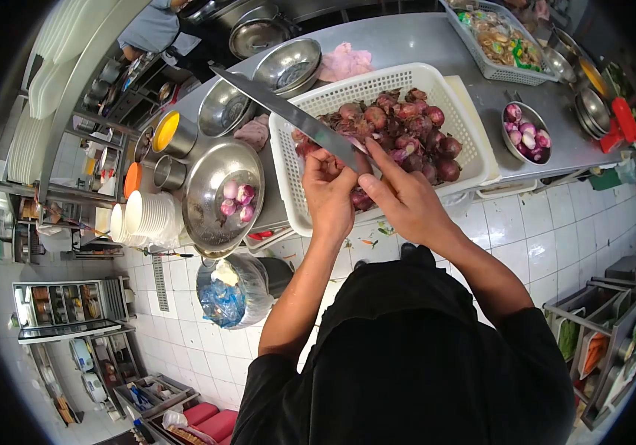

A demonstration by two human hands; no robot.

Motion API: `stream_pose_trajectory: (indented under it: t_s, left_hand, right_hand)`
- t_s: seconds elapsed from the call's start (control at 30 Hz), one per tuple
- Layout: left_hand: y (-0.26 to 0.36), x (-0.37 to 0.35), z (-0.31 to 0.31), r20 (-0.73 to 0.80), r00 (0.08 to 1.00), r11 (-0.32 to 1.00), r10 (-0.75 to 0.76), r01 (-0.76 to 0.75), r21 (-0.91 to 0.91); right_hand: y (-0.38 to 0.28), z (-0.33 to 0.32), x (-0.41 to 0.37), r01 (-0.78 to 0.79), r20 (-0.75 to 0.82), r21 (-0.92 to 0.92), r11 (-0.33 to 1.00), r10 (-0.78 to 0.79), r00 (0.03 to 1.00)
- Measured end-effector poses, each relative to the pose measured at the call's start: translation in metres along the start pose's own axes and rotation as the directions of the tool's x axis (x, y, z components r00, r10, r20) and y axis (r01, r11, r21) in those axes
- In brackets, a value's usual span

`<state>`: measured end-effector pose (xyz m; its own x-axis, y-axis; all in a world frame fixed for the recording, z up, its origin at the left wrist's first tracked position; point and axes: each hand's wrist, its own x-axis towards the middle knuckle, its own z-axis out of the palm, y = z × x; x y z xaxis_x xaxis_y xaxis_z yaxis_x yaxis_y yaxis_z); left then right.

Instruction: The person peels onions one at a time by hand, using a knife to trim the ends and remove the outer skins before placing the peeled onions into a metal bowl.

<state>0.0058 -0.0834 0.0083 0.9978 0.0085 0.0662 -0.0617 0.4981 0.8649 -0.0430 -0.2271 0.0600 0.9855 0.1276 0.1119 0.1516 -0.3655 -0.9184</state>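
Observation:
A large knife point(288, 111) crosses over a white perforated basket point(288, 185) of red onions point(407, 126), its tip pointing to the upper left. My right hand point(407, 196) is closed at the near end of the knife, index finger stretched along the blade and thumb close to my left hand. The handle is hidden. Beside the blade, my left hand point(330, 193) has its fingers curled and its thumb pressed in. What it pinches, if anything, is hidden behind the fingers. Several peeled onions point(238, 202) lie in a steel bowl point(210, 174) left of the basket.
Another bowl point(529, 152) of peeled onions stands on the right of the steel counter point(399, 37). Behind are metal bowls point(288, 63), a pink cloth point(345, 62) and a basket of packets point(499, 37). A lined bin point(240, 293) stands below left. A person point(151, 30) is at the back left.

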Motion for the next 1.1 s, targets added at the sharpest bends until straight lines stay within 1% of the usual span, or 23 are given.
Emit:
stream_pose_trajectory:
  t_s: [0.07, 0.13, 0.17, 0.23, 0.3, 0.33, 0.37, 0.47, 0.57, 0.6, 0.77, 0.83, 0.87, 0.93, 0.97, 1.03, 1.07, 1.1]
  left_hand:
    - [-0.001, 0.0, -0.001, 0.0, 1.0, 0.999, 0.028, -0.028, 0.018]
    - [-0.001, -0.001, -0.002, 0.003, 0.998, 0.998, 0.06, -0.06, 0.036]
    - [0.0, 0.0, -0.003, 0.014, 0.999, 0.998, 0.05, -0.05, 0.047]
    - [0.002, 0.0, -0.008, 0.03, 0.999, 0.997, 0.027, -0.029, 0.069]
    - [0.006, 0.001, -0.015, 0.066, 0.998, 0.997, -0.004, -0.001, 0.08]
    - [0.008, 0.002, -0.019, 0.084, 0.996, 0.996, -0.021, 0.014, 0.087]
    - [0.008, 0.002, -0.024, 0.115, 0.993, 0.999, -0.028, 0.023, 0.044]
    - [0.013, 0.002, -0.032, 0.221, 0.973, 0.994, -0.057, 0.077, -0.082]
    - [0.023, 0.002, -0.03, 0.251, 0.966, 0.985, -0.058, 0.097, -0.143]
    - [0.025, 0.004, -0.029, 0.235, 0.969, 0.977, -0.083, 0.125, -0.171]
    - [0.028, 0.01, -0.026, 0.14, 0.967, 0.924, -0.212, 0.245, -0.293]
    - [0.016, 0.016, -0.034, 0.085, 0.976, 0.95, -0.199, 0.214, -0.228]
    - [0.012, 0.018, -0.036, 0.059, 0.98, 0.96, -0.192, 0.2, -0.195]
    - [0.021, 0.012, -0.014, 0.013, 0.986, 0.963, -0.163, 0.162, -0.214]
    - [0.025, 0.01, -0.007, -0.011, 0.989, 0.964, -0.149, 0.143, -0.222]
    - [0.02, 0.013, -0.013, -0.009, 0.981, 0.969, -0.193, 0.189, -0.158]
    - [0.018, 0.015, -0.016, -0.009, 0.977, 0.969, -0.214, 0.211, -0.126]
    - [0.016, 0.016, -0.016, -0.01, 0.982, 0.978, -0.189, 0.187, -0.093]
  right_hand:
    - [0.004, 0.003, 0.001, 0.018, -0.018, -0.045, 0.999, -0.018, 1.0]
    - [0.014, 0.009, 0.004, 0.04, -0.059, -0.021, 0.999, -0.041, 0.997]
    - [0.017, 0.011, 0.006, 0.052, -0.079, -0.009, 0.999, -0.053, 0.995]
    - [0.018, 0.008, 0.01, 0.018, -0.062, 0.158, 0.987, -0.008, 0.998]
    - [0.016, -0.003, 0.012, -0.157, 0.06, 0.315, 0.936, 0.146, 0.988]
    - [0.01, -0.015, 0.013, -0.312, 0.177, 0.371, 0.874, 0.264, 0.948]
    - [0.008, -0.023, 0.014, -0.461, 0.299, 0.404, 0.79, 0.363, 0.883]
    - [0.016, -0.031, 0.024, -0.437, 0.281, 0.519, 0.734, 0.337, 0.899]
    - [0.026, -0.038, 0.029, -0.488, 0.254, 0.495, 0.718, 0.418, 0.872]
    - [0.029, -0.038, 0.031, -0.507, 0.253, 0.485, 0.712, 0.441, 0.861]
    - [0.042, -0.035, 0.033, -0.482, 0.139, 0.406, 0.776, 0.469, 0.872]
    - [0.044, -0.032, 0.03, -0.481, 0.083, 0.384, 0.788, 0.49, 0.868]
    - [0.041, -0.032, 0.029, -0.473, 0.085, 0.372, 0.799, 0.478, 0.874]
    - [0.028, -0.031, 0.026, -0.456, 0.088, 0.349, 0.819, 0.456, 0.886]
    - [0.028, -0.028, 0.025, -0.408, 0.069, 0.331, 0.851, 0.409, 0.91]
    - [0.032, -0.02, 0.022, -0.307, 0.032, 0.291, 0.906, 0.311, 0.95]
    - [0.032, -0.015, 0.019, -0.201, -0.017, 0.228, 0.953, 0.211, 0.977]
    - [0.031, -0.008, 0.015, -0.094, -0.06, 0.16, 0.983, 0.104, 0.993]
